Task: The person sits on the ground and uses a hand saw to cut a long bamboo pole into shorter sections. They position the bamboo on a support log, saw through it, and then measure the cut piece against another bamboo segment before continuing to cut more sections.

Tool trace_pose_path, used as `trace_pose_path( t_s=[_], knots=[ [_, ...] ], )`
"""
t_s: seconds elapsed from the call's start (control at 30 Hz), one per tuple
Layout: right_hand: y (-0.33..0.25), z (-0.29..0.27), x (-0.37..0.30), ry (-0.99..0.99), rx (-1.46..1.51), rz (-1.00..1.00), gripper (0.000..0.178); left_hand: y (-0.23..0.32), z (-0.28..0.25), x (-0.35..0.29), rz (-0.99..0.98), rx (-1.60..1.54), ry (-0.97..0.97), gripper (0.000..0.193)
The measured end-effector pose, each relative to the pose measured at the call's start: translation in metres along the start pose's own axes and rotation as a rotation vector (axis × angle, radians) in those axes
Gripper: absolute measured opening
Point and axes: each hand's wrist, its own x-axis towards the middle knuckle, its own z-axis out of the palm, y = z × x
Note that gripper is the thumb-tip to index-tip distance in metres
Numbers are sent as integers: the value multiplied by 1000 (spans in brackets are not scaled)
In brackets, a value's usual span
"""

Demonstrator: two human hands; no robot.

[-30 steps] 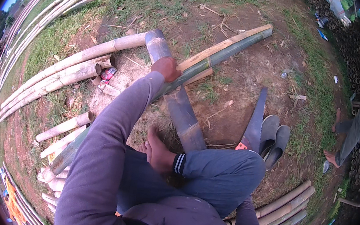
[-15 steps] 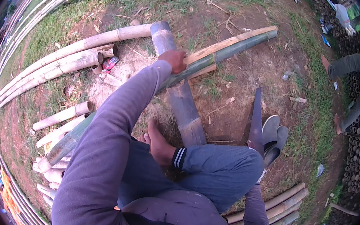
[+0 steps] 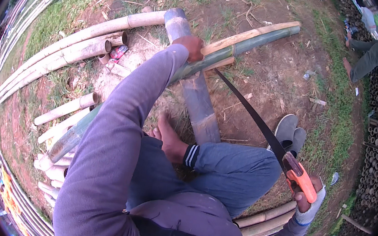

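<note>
Head view: left hand (image 3: 192,47) clenched green bamboo pole (image 3: 225,55), probably steadying it where it crossed dark bamboo log (image 3: 199,103) between far and near ends; right hand (image 3: 306,197) gripped saw (image 3: 264,129) by orange handle (image 3: 304,183), tip near pole.

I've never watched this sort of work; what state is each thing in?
Left hand: closed on the green pole
Right hand: closed around the handle of the saw
Saw: blade uncovered
Green pole: lying across the dark bamboo
Dark bamboo: beneath the green pole
Shoes: unworn, side by side
Foot: bare
</note>
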Motion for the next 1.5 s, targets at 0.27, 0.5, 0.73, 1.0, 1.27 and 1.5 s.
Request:
trace_pose_path(
  t_s=[0.27,0.5,0.73,1.0,1.27,1.5],
  knots=[
    [-4,97,19,-93,-29,-192,52,17,-12,-2,-35,172,-5,49],
    [-7,151,60,-60,81,-289,42,30,-18,-4,-75,256,0,54],
    [-1,148,60,-115,114,-128,45,23,-17,1,-35,230,-25,52],
    [1,166,72,-142,92,-160,41,23,-16,0,-50,234,5,49],
    [8,170,75,-112,53,-244,26,30,-14,-2,-68,250,9,47],
    [13,167,84,-124,77,-279,30,28,-14,-4,-46,247,45,46]
  ],
)
